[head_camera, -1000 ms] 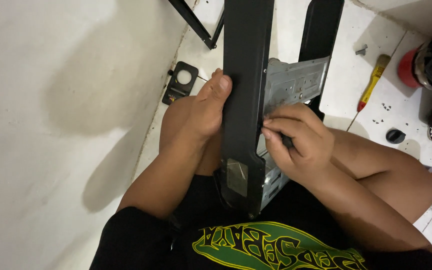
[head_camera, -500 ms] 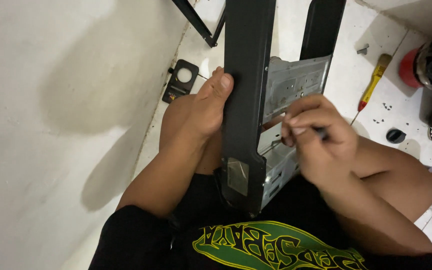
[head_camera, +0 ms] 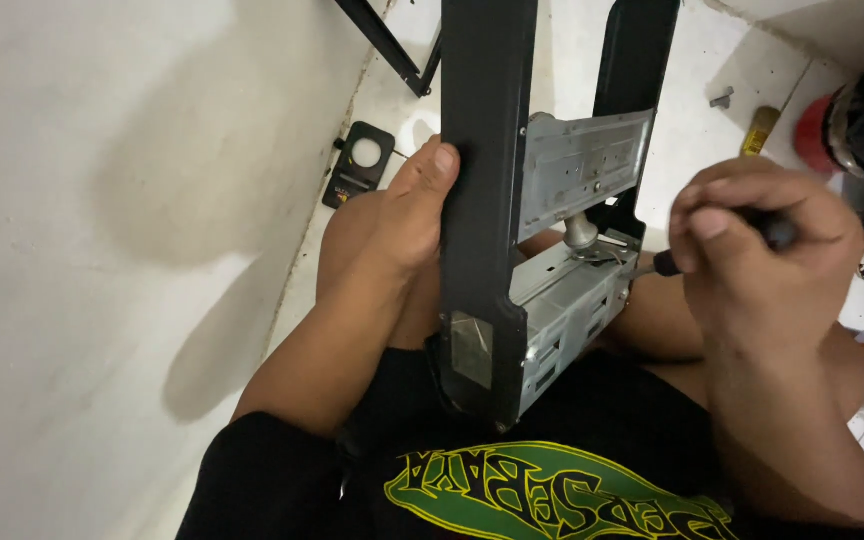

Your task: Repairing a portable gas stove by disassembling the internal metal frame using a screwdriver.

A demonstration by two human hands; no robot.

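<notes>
standing upright on the lap, the black metal frame is gripped along its front bar by the left hand; right of the frame, the right hand is curled around a black-handled screwdriver. silver brackets fill the frame's middle.

Person, seated: dress and visible body, seen from above.

Black short-sleeved T-shirt; left sleeve hem shows at 7 o'clock, ending above the elbow. Chest print at 6 o'clock: green oval field edged yellow, with angular black lettering outlined in yellow. Both forearms bare, with no watch, band or ring showing. Left hand and right hand ungloved; nails short, plain, thumbnails in view. Bare knee at centre, between the forearms.
</notes>
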